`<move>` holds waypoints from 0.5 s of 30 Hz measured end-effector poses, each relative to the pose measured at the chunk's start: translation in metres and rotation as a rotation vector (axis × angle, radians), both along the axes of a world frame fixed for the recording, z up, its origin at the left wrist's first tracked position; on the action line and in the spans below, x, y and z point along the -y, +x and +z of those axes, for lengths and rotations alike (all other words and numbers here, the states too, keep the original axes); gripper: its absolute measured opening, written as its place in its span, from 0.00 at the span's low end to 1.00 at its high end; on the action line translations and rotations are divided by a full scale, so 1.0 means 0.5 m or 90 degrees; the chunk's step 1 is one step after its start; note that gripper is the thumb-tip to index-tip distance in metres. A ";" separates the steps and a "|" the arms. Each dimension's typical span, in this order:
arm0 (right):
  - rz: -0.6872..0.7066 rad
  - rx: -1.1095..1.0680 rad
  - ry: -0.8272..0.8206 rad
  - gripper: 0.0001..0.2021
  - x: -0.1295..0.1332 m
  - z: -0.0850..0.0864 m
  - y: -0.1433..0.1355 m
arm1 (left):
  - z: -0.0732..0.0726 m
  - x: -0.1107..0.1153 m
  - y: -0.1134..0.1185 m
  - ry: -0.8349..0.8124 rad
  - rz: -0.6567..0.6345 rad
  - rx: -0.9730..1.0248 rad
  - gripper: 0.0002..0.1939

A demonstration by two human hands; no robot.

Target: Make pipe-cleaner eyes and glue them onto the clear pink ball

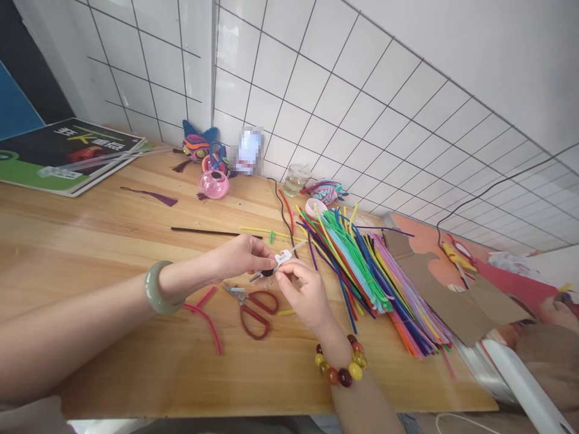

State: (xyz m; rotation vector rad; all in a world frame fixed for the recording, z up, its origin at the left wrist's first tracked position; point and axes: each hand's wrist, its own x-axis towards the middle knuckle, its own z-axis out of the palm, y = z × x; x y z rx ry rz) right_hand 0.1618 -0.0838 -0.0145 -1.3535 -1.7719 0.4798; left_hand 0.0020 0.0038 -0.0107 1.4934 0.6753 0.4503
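My left hand [244,258], with a pale green bangle at the wrist, pinches a small object in front of me. My right hand [308,294], wearing a beaded bracelet, has thumb and forefinger closed on the same object from the right. Between the fingertips shows a small white tag [283,257] with a dark piece and a pointed grey tip beside it; its exact kind is partly hidden. Just below the hands, red-handled scissors [256,322] lie on the wooden table [149,374]. Pink pipe cleaners [211,325] lie left of the scissors.
Bundled coloured pipe cleaners [362,271] cover the right side. Behind stand a glass cup [296,179], a pink clear ball [214,184] and colourful stuffed ornaments [325,191]. A purple tassel [156,196] and a magazine [67,157] lie left. Another person's hand [561,310] shows far right.
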 end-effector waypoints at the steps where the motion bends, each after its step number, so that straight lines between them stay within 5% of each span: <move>1: 0.002 0.000 0.000 0.06 0.000 0.000 0.000 | 0.000 0.000 0.000 0.000 0.001 -0.001 0.11; 15: 0.009 -0.001 0.005 0.06 -0.001 0.000 0.001 | 0.002 0.000 0.000 -0.004 0.010 -0.020 0.13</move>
